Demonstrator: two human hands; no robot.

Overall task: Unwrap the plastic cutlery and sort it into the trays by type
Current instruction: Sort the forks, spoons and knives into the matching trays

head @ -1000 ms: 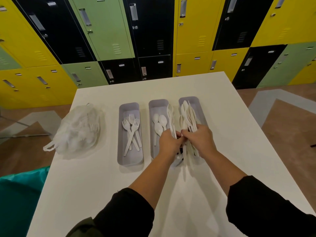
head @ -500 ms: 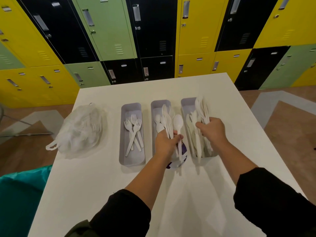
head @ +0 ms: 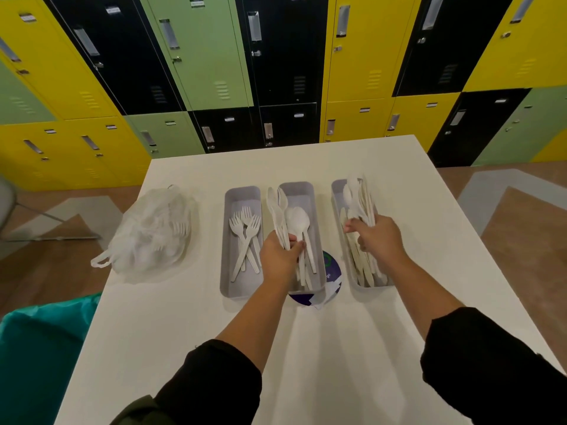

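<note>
The hands, joined one second ago, are now apart: left hand [head: 280,259] holds spoons [head: 296,223] over the middle tray [head: 306,191], right hand [head: 379,237] carries its bundle [head: 360,197] toward 1 o'clock, over the right tray [head: 337,191].

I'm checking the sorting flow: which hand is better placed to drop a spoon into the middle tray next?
The left hand. It grips a bunch of cutlery with a spoon in it, right over the middle tray. The right hand holds its own bunch over the right tray.

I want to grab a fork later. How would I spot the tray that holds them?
On the white table stand three grey trays in a row. The fork tray is the leftmost, nearest the plastic bag; no hand is over it, and only it shows pronged tips.
</note>
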